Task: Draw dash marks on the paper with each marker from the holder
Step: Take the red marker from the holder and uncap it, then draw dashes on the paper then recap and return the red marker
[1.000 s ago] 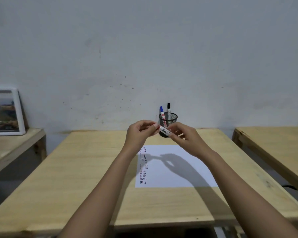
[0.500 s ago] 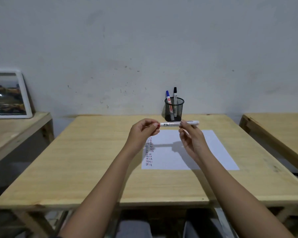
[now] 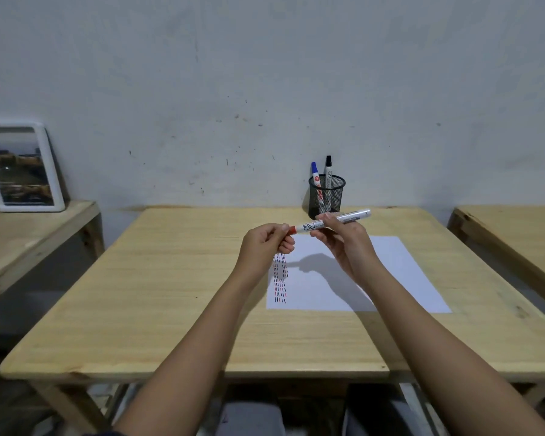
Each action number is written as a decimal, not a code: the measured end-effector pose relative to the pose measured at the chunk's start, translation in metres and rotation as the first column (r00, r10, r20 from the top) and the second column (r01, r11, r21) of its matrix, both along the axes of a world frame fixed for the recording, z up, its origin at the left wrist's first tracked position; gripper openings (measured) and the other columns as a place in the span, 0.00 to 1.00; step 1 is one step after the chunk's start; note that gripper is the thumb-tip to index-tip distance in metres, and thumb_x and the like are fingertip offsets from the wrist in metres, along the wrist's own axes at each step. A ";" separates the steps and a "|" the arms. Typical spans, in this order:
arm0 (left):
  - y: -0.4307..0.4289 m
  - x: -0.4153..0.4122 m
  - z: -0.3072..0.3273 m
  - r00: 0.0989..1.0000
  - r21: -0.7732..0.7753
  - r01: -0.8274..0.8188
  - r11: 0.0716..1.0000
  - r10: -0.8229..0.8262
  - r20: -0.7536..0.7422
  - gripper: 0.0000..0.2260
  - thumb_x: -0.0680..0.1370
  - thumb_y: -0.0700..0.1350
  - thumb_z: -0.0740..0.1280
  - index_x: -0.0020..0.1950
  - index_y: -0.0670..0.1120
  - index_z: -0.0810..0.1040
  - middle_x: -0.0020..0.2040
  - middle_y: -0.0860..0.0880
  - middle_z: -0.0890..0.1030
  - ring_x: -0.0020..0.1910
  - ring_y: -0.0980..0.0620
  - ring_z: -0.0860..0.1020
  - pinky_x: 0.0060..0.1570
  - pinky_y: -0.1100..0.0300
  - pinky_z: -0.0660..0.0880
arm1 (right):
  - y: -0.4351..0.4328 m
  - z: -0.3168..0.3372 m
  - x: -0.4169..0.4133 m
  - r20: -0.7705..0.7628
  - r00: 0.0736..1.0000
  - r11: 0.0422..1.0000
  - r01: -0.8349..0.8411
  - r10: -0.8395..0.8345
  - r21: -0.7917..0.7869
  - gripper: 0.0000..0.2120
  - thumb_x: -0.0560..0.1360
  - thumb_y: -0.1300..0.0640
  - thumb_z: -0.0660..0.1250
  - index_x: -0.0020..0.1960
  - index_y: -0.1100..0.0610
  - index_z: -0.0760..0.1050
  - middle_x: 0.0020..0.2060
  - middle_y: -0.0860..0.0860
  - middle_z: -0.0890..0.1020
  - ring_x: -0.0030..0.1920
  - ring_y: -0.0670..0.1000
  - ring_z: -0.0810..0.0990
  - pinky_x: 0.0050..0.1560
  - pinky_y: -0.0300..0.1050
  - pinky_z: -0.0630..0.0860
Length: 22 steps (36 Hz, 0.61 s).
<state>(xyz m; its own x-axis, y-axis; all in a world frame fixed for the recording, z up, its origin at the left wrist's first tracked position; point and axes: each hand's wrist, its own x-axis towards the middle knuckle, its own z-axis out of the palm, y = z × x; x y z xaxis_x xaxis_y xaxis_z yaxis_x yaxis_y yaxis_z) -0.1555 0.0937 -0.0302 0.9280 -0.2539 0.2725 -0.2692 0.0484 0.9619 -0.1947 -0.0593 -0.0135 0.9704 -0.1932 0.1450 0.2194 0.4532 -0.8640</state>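
A white-barrelled red marker [image 3: 331,222] lies almost level in the air above the paper. My right hand [image 3: 343,240] grips its barrel near the middle. My left hand [image 3: 266,243] pinches the marker's red cap end [image 3: 291,229]; whether the cap is on or off I cannot tell. Below lies a white sheet of paper [image 3: 375,278] with three columns of blue, red and black dashes [image 3: 280,278] along its left edge. A black mesh holder [image 3: 326,196] at the table's back edge contains a blue marker [image 3: 315,174] and a black marker [image 3: 328,169].
The wooden table [image 3: 170,294] stands against a grey wall. A second wooden table [image 3: 510,234] is close on the right. On the left a lower table [image 3: 19,234] carries a white-framed picture [image 3: 19,168] leaning on the wall.
The marker has swung from a steep tilt to nearly level, its tail rising to the right. The head camera has tipped down, so the table sits lower and fuller in view.
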 end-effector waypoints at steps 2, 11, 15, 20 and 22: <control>0.005 0.002 0.000 0.999 -0.059 -0.020 0.998 0.017 -0.048 0.09 0.79 0.40 0.61 0.42 0.43 0.79 0.31 0.49 0.78 0.27 0.62 0.75 0.37 0.70 0.76 | -0.002 0.004 0.002 0.016 1.000 1.000 -0.008 0.008 0.002 0.08 0.78 0.64 0.60 0.43 0.65 0.75 0.33 0.53 0.80 0.32 0.47 0.82 0.40 0.32 0.80; 0.041 0.013 -0.012 0.972 0.295 -0.203 0.934 0.228 -0.053 0.05 0.75 0.37 0.64 0.43 0.39 0.79 0.32 0.49 0.75 0.29 0.56 0.72 0.27 0.71 0.70 | -0.016 -0.006 0.006 -0.133 0.975 0.949 0.207 -0.179 0.237 0.10 0.77 0.62 0.61 0.39 0.61 0.75 0.34 0.52 0.78 0.30 0.48 0.80 0.35 0.34 0.79; 0.044 0.018 -0.023 0.963 0.551 -0.238 0.800 0.266 0.031 0.05 0.73 0.39 0.63 0.41 0.39 0.77 0.39 0.46 0.77 0.31 0.54 0.72 0.30 0.64 0.68 | -0.010 -0.020 0.008 -0.238 0.955 0.952 0.229 -0.179 0.201 0.08 0.77 0.62 0.62 0.40 0.62 0.74 0.36 0.54 0.77 0.28 0.47 0.80 0.33 0.33 0.79; 0.043 0.025 -0.025 0.973 0.731 -0.198 0.653 0.219 0.068 0.06 0.72 0.41 0.64 0.43 0.39 0.77 0.47 0.43 0.79 0.42 0.44 0.77 0.39 0.58 0.70 | -0.002 -0.027 0.012 -0.280 0.944 0.960 0.226 -0.174 0.166 0.09 0.77 0.61 0.63 0.39 0.61 0.74 0.35 0.53 0.77 0.27 0.46 0.79 0.33 0.33 0.79; 0.041 0.026 -0.026 0.978 0.760 -0.182 0.624 0.196 0.074 0.06 0.73 0.41 0.64 0.44 0.39 0.77 0.48 0.43 0.79 0.43 0.44 0.76 0.40 0.58 0.70 | 0.000 -0.029 0.014 -0.285 0.944 0.966 0.214 -0.166 0.147 0.08 0.77 0.61 0.63 0.40 0.61 0.74 0.34 0.54 0.77 0.27 0.47 0.79 0.32 0.33 0.79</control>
